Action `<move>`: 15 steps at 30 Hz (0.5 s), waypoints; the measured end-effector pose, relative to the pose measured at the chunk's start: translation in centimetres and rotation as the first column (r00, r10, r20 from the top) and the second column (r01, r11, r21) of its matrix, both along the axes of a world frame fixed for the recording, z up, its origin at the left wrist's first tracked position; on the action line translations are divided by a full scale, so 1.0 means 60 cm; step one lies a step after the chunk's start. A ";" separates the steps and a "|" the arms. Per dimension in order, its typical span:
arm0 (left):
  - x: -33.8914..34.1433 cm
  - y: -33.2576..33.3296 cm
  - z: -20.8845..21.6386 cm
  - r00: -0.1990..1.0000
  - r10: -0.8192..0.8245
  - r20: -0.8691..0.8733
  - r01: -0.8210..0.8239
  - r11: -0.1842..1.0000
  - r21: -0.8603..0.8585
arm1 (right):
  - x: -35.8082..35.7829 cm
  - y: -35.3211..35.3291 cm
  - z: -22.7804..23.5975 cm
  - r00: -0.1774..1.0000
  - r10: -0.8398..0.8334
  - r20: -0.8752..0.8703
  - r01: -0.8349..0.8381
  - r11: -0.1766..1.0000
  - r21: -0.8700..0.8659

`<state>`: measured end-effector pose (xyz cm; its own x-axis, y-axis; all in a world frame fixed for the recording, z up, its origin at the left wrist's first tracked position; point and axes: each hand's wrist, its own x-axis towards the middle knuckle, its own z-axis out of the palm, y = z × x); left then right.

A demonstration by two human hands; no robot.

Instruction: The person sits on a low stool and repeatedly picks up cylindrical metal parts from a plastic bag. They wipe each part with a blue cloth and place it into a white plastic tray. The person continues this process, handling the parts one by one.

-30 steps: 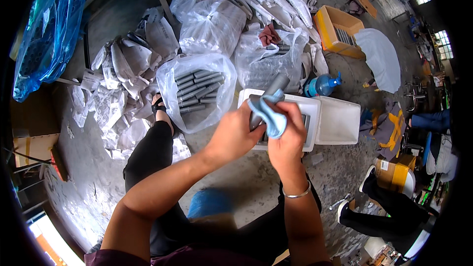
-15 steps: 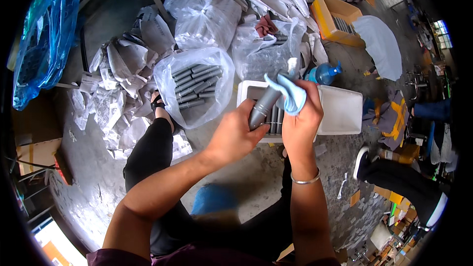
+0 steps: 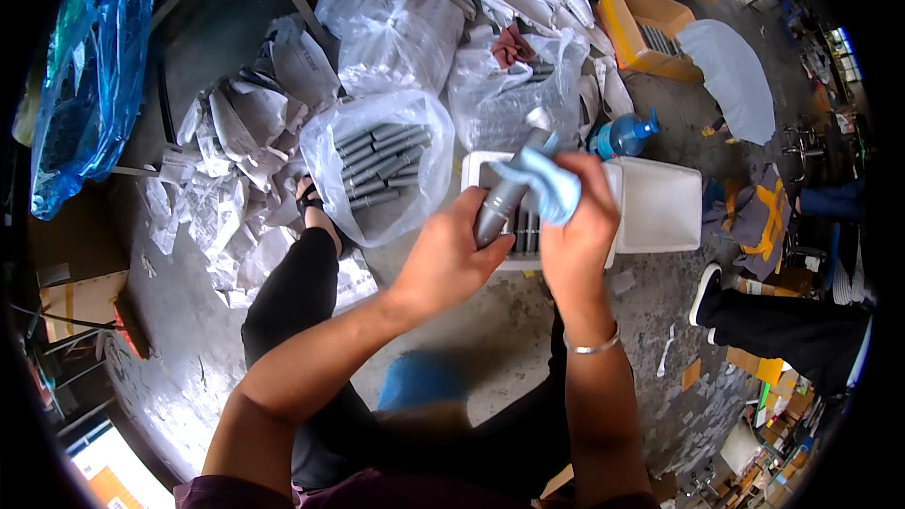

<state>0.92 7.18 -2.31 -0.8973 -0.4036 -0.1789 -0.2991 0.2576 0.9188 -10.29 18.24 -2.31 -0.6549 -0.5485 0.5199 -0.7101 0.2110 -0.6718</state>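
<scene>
A grey metal tube (image 3: pixel 500 209) slants upward between my hands, over a white plastic bin. My left hand (image 3: pixel 448 250) grips its near end, fingers and thumb wrapped round it. My right hand (image 3: pixel 586 212) is closed on a light blue cloth (image 3: pixel 545 184), which lies against the tube's upper part and hides some of it. Above the cloth the tube's far end is pale and a little blurred. More dark grey tubes (image 3: pixel 528 229) lie in the white bin (image 3: pixel 479 168) below, partly covered by my hands.
Grey tubes fill an open plastic bag (image 3: pixel 429 198) to the left. Beyond stand more bags (image 3: pixel 401 38), a yellow box (image 3: pixel 622 33) and a blue bottle (image 3: pixel 624 135). A white tray (image 3: pixel 660 207) adjoins the bin. Crumpled paper (image 3: pixel 231 217) covers floor at left; another person's leg (image 3: pixel 782 320) extends at right.
My right hand and the cloth have shifted slightly against the tube, whose far end has swung a little left. My left hand keeps its grip. The whole view has moved slightly.
</scene>
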 end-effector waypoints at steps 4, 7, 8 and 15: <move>0.000 -0.006 -0.028 0.992 0.073 -0.102 -0.066 0.995 0.074 | 0.041 -0.011 -0.010 0.999 0.043 -0.002 -0.043 0.999 0.009; 0.004 -0.015 -0.030 0.999 0.027 -0.046 -0.021 0.993 0.120 | 0.020 -0.005 -0.009 0.992 0.075 0.106 -0.069 0.996 -0.062; 0.000 -0.017 -0.027 0.999 0.016 -0.032 -0.011 0.989 0.151 | 0.007 -0.002 -0.006 0.987 0.088 0.138 -0.074 0.992 -0.104; -0.013 -0.026 -0.020 0.999 0.043 -0.026 -0.032 0.947 0.321 | -0.011 0.027 -0.013 0.472 0.168 0.865 0.364 0.857 -0.365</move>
